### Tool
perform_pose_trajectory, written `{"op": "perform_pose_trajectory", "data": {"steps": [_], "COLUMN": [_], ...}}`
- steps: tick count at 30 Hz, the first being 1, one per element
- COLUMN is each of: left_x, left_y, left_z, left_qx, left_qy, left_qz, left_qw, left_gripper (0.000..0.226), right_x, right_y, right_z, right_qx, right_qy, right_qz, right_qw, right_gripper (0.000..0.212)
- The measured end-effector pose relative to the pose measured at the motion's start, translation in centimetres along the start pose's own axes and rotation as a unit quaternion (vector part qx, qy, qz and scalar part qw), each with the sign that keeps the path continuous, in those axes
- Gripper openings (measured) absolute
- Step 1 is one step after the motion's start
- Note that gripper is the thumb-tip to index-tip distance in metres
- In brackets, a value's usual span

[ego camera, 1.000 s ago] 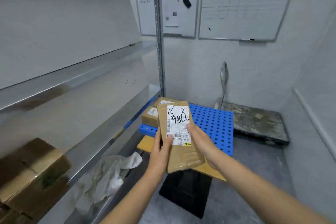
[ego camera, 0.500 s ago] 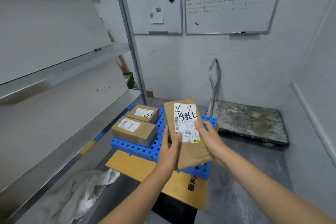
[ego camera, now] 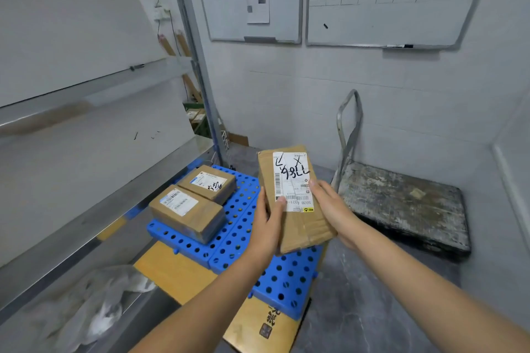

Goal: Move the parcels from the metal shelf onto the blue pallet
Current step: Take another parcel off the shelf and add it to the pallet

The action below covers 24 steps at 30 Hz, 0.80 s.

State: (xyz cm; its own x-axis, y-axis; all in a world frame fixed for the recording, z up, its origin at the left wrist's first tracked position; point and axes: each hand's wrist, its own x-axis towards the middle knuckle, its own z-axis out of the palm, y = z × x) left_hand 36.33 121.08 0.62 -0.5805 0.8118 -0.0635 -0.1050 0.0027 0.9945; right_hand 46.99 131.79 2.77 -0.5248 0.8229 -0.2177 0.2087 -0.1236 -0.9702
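A person holds a parcel (ego camera: 289,178) in the air with both hands. The left hand (ego camera: 269,225) grips its left edge, with the thumb on the label. The right hand (ego camera: 329,206) grips the right edge, thumb in front and fingers curled behind. The parcel is tilted, with the label toward the person, and it hangs above the pallet (ego camera: 286,278), which lies under both hands. To the left of the left hand, two boxes (ego camera: 187,210) already lie on the pallet, touching each other; the shelf (ego camera: 86,209) is further left. I think the step now is to lay the parcel down. To do it well, I would lower it flat onto the bare blue part just below the hands, beside the boxes and not on them. No corner should go over the edge, and the fingers should open only when it rests.
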Motion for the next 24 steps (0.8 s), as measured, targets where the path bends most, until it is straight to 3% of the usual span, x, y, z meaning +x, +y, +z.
{"op": "perform_pose_trajectory", "data": {"steps": [8, 13, 24], "left_x": [9.6, 17.4, 28.5], "left_y": [-1.5, -2.3, -2.5], "left_z": [1.1, 0.0, -4.2], "left_qx": [-0.002, 0.040, 0.023], "left_qy": [0.067, 0.152, 0.227], "left_qz": [0.007, -0.042, -0.053], "left_qw": [0.998, 0.987, 0.972], "left_gripper": [0.046, 0.059, 0.053], "right_x": [10.6, 19.0, 33.7], "right_y": [-1.6, -3.3, -5.2], "right_z": [0.2, 2.1, 7.9], "right_qx": [-0.043, -0.087, -0.138], "right_qy": [-0.049, -0.092, -0.199], "right_qz": [-0.006, -0.002, -0.011], "right_qw": [0.998, 0.992, 0.970], "right_gripper": [0.036, 0.036, 0.039]}}
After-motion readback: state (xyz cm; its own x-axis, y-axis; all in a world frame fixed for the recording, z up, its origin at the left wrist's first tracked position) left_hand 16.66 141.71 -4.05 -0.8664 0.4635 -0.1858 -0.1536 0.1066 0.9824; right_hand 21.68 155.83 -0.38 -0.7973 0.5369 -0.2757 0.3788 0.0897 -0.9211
